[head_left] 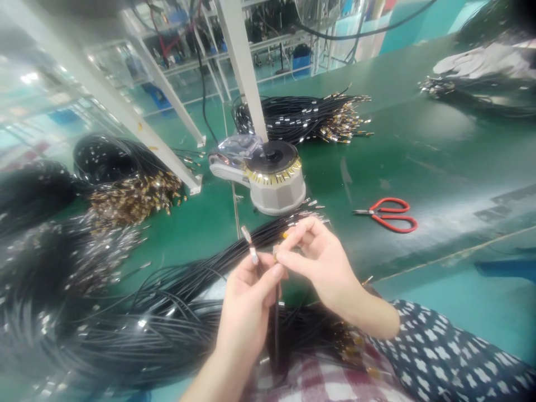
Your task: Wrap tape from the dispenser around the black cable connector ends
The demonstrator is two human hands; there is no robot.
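Note:
My left hand (250, 298) is closed around a black cable (276, 326), pinching it between thumb and fingers. A cable end with a shiny metal connector (253, 254) sticks up beside the left forefinger. My right hand (320, 259) is closed in a pinch close to the left fingertips, at a small metallic cable end (276, 252). A bit of yellow (285, 235) shows at the right fingertips; whether it is tape cannot be made out. Just beyond both hands stands a grey round tape dispenser (278, 195) with short yellow strips around its black disc.
Red-handled scissors (393, 215) lie right of my hands on the green table (335, 190). Black cable bundles lie at the back (288, 114), at the left (113, 162) and under my hands (167, 329). White frame legs (245, 67) rise behind the dispenser. White gloves or cloth (481, 61) rest far right.

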